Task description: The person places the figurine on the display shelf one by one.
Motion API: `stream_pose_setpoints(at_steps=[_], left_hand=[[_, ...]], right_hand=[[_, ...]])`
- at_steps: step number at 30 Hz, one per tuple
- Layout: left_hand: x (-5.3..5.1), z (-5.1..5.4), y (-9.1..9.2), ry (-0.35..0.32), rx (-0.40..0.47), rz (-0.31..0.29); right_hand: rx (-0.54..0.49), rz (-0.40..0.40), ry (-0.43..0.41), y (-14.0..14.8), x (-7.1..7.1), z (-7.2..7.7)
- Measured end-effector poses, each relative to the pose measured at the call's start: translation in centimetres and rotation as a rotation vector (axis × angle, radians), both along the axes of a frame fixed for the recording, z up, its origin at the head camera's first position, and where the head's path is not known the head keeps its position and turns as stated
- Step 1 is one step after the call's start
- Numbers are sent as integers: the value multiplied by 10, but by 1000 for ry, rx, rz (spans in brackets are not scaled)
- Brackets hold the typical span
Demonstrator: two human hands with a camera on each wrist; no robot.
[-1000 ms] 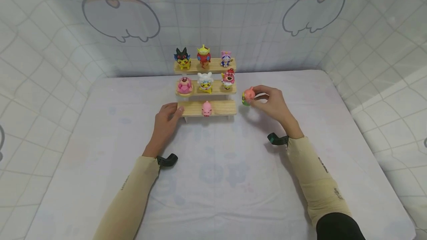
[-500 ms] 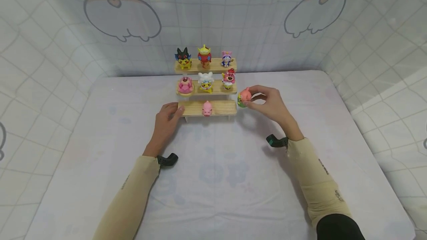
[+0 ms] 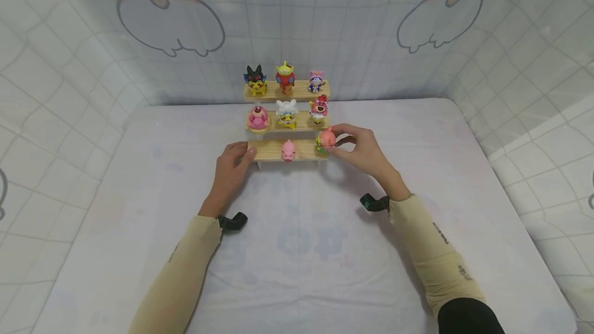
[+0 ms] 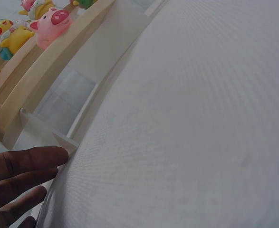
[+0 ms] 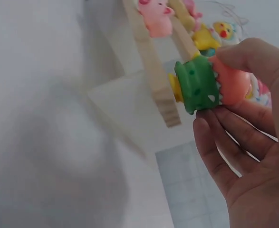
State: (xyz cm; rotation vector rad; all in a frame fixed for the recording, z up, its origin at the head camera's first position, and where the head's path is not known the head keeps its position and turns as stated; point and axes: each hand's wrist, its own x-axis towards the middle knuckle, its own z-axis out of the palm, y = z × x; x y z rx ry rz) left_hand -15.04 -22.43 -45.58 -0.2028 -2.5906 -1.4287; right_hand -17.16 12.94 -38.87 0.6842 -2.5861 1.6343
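A stepped wooden display stand [image 3: 268, 153] has three tiers bearing small figurines. My right hand [image 3: 359, 149] pinches a pink-and-green toy figurine [image 5: 199, 84] between thumb and fingers, over the right end of the lowest tier. Its yellow base is at the plank edge in the right wrist view; whether it rests there I cannot tell. At the lowest tier's left end, my left hand [image 3: 230, 166] holds the stand, thumb on top of the plank and fingers [image 4: 32, 159] extended beside the white leg. A pink pig figurine [image 3: 288, 151] sits mid-tier.
Three figurines stand on the middle tier, among them a pink bear [image 3: 257, 118] and a white-capped yellow one [image 3: 286, 113]. The top tier bears three more, including a yellow-and-red one [image 3: 285, 78]. A white cloth [image 3: 297, 251] covers the table; a patterned curtain [image 3: 306, 24] hangs behind.
My right hand has moved left with the pink-and-green figurine, from beside the stand to over the right end of the lowest tier. The left hand has stayed on the stand.
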Motion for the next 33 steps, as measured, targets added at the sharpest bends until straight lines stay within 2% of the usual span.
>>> stream_pose_setpoints(at_steps=[5, 15, 27, 33], left_hand=[[0, 0, -1, 12, -1, -1], [-1, -3, -2, 19, 2, 0], [-2, -2, -2, 22, -15, 1], [-2, -2, -2, 17, -19, -1]], right_hand=[[11, 11, 19, -7, 1, -4], [6, 37, 19, -1, -1, -8], [9, -44, 52, -5, 2, -9], [-1, -29, 29, -6, 2, -11]])
